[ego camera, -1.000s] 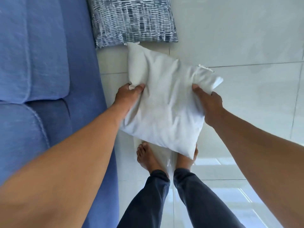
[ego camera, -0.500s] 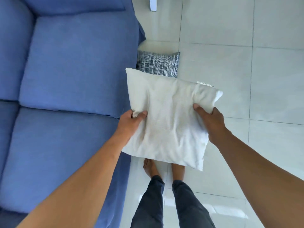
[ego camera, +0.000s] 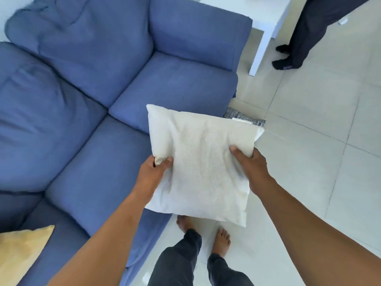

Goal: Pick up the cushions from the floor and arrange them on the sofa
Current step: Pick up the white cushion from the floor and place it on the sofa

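Beside the blue sofa, both hands, left and right, have a grip pinched on the white cushion's side edges; it looks light, soft, easily carried.

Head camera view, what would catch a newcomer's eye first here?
The white cushion, held in mid-air at centre frame by the left hand and right hand. Next, the big blue sofa filling the left side, with a yellow cushion at its lower left corner.
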